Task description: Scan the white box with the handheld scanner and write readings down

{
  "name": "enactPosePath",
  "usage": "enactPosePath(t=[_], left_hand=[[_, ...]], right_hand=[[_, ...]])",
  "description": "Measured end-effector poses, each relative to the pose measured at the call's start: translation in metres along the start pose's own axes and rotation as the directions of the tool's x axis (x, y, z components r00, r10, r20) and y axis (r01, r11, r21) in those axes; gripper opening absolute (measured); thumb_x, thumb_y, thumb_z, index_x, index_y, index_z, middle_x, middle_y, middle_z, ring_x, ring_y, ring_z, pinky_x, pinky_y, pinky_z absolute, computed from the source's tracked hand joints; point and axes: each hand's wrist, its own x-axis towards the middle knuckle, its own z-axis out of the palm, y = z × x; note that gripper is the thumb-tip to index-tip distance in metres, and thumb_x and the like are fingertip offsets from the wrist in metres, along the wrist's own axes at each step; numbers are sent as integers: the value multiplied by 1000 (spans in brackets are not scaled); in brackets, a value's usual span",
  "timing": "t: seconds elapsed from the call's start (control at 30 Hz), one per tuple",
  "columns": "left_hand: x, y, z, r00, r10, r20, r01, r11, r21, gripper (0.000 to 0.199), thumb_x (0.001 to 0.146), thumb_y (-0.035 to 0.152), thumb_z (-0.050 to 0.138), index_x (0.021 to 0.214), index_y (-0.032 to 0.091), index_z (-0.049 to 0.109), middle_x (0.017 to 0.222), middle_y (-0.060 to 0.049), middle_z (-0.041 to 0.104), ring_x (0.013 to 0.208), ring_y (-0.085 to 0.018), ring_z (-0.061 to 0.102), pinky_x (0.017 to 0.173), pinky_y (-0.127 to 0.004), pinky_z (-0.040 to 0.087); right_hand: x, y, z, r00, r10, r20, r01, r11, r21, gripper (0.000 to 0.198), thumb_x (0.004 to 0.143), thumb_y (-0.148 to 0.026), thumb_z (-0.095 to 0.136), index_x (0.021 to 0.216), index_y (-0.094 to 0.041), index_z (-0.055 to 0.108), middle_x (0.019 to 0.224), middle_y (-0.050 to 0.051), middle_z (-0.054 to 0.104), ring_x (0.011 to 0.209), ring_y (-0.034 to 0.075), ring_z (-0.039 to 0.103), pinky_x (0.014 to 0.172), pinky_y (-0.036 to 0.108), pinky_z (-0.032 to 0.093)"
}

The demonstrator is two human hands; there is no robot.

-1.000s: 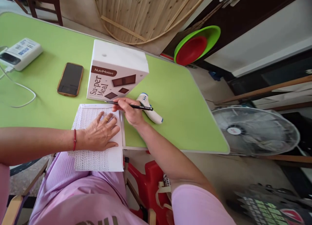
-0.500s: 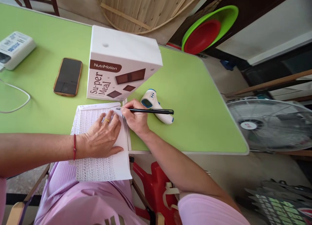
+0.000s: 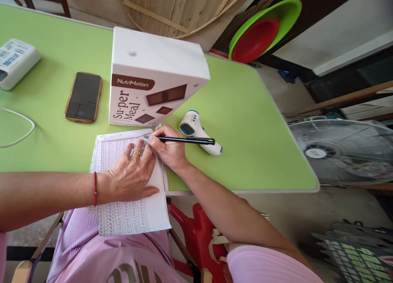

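Sheets of paper (image 3: pixel 123 217) covered with rows of handwriting lie over the table's near edge and hang past it. My left hand (image 3: pixel 132 170) rests flat on the top sheet, fingers spread. In my right hand (image 3: pixel 170 150) is a black pen (image 3: pixel 187 140), held in a pinch with its tip at the upper right of the page. The folded top edge of the paper sits just beyond my fingers. Right behind the paper stands a white box (image 3: pixel 159 58) with brown print. A white and blue infrared thermometer (image 3: pixel 199 131) lies beside my right hand.
On the green table (image 3: pixel 245 144) a phone (image 3: pixel 83 97) lies left of the box. Farther left are a white device (image 3: pixel 18 62) and a white cable (image 3: pixel 26 131). A fan (image 3: pixel 337 152) stands off the right edge, and a red stool (image 3: pixel 199 230) is below.
The pen tip has shifted slightly left along the line, with my right hand following. My left hand stays on the paper. The whole view has shifted a little.
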Motion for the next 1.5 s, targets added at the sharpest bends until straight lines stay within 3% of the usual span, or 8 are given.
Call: enactPosePath(t=[1.5], left_hand=[[2, -2, -4, 998, 16, 59, -15, 1000, -26, 83, 94, 66, 59, 132, -8, 60, 139, -34, 56, 132, -50, 55, 105, -57, 49]], right_hand=[[0, 0, 0, 1000, 12, 1, -12, 1000, -2, 15, 81, -25, 61, 69, -24, 52, 60, -6, 55, 55, 12, 47, 57, 27, 44]])
